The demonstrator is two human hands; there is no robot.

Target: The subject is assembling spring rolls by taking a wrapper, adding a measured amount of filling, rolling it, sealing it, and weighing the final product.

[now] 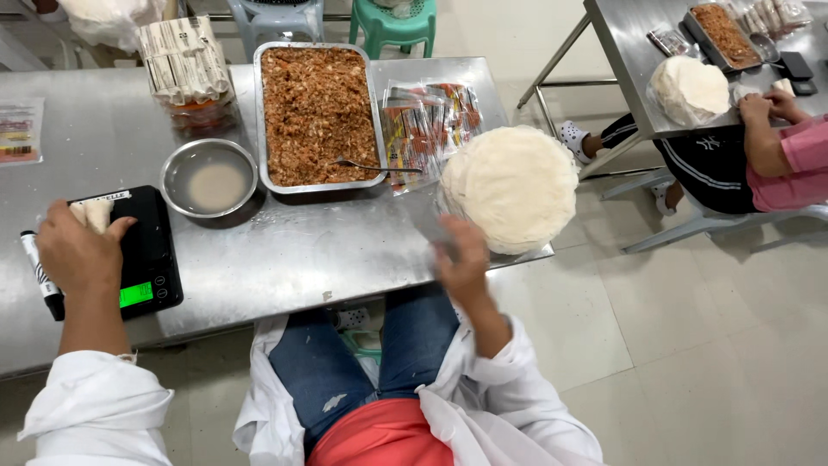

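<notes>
Table edge: steel table [285,259] ends just before the person's knees; the stack of round pale wrappers [515,185] overhangs its right corner, with open tiled floor beyond.
Left hand [76,250]: fingers clamped together on a small pale roll [92,213], held over the black scale [148,250] near the table's left front edge.
Right hand [464,259]: at the front edge just below the wrappers; blurred, so finger spread cannot be told.
Free surface: bare brushed steel between scale and right hand.
Tray [317,116]: rectangular metal, filled with crumbly reddish-brown filling, a utensil at its right rim.
Bowl [210,179]: round, shiny, holding cloudy liquid.
Marker [40,272]: black and white, left of the scale.
</notes>
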